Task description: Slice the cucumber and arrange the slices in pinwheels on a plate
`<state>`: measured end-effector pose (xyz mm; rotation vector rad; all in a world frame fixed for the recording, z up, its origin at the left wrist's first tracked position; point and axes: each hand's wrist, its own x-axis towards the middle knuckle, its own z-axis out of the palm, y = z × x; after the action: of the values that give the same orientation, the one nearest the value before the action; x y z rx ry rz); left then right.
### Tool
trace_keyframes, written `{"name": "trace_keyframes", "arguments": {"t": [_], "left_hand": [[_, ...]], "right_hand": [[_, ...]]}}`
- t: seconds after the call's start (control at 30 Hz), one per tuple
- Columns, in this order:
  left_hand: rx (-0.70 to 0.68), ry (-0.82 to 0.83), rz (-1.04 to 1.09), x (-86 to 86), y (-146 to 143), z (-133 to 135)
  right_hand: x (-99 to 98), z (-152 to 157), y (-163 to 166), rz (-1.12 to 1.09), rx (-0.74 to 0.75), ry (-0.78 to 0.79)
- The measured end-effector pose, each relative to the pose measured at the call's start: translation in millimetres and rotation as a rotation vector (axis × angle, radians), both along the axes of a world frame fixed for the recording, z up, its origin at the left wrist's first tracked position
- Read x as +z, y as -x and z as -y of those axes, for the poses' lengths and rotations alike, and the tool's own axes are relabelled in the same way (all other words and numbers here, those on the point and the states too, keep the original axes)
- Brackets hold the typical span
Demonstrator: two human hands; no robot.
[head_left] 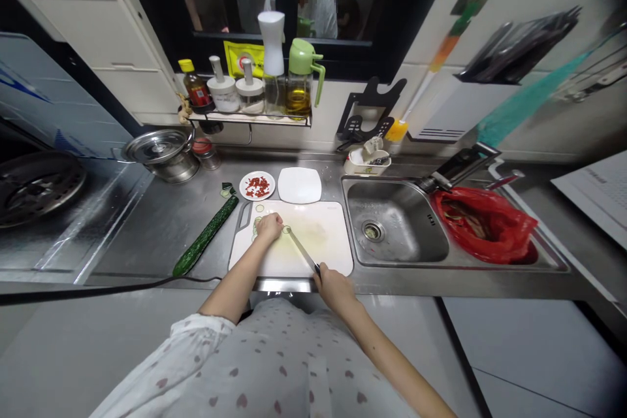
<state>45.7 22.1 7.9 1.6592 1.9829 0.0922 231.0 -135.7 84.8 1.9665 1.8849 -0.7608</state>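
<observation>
A white cutting board (313,262) lies on the steel counter in front of me. My right hand (334,287) grips the dark handle of a knife (304,251), its blade angled across the board towards the upper left. At the blade's tip is a thin pale-green cucumber slice (287,230). Just left of it, my left hand (268,228) is closed with curled fingers close to the blade; what they hold is hidden. More cucumber slices (256,225) show partly behind that hand, and a single round slice (259,208) lies above it.
A long whole cucumber (206,237) lies left of the board. Behind the board stand a plate of chopped red pieces (257,186) and a white plate (300,185). To the right are the sink (396,255) and a red plastic bag (484,225). A lidded pot (166,155) stands back left.
</observation>
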Motion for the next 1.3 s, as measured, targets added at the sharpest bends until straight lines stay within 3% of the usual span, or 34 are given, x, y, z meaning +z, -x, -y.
{"name": "trace_keyframes", "arguments": {"t": [0.7, 1.3], "left_hand": [[-0.002, 0.021, -0.017, 2.5, -1, -2], [-0.011, 0.022, -0.013, 6.4, -1, -1]], "right_hand": [[-0.3, -15, -1, 0.009, 0.055, 0.008], [17.1, -47, -27, 0.128, 0.279, -0.057]]}}
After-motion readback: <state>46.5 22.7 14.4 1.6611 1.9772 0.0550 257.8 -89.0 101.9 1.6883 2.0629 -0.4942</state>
